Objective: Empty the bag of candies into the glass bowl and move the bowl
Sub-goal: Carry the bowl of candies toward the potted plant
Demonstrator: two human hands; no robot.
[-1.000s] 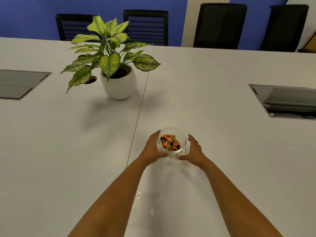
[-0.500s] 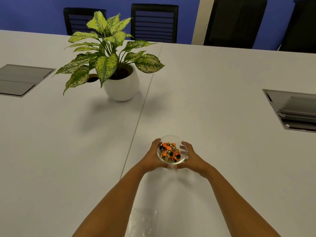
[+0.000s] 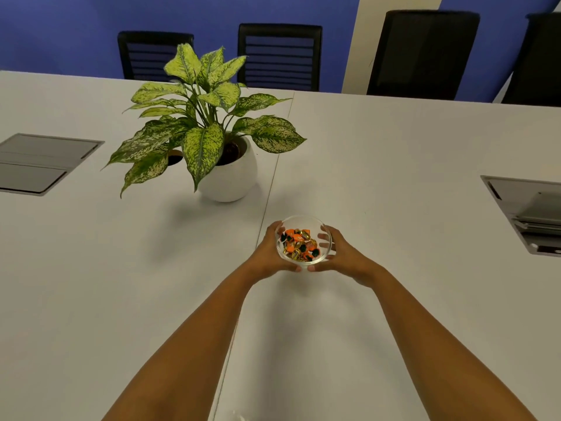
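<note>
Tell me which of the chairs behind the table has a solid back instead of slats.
The tall chair right of the cream wall strip: its back is plain black, while the two left chairs have horizontal slats.

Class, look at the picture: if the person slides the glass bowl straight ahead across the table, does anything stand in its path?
Nothing visible does. The glass bowl, cupped between the left hand and right hand, faces bare white table straight ahead. The potted plant stands ahead and to the left, beside that path, not in it.

Potted plant on white table, black chairs behind
</note>
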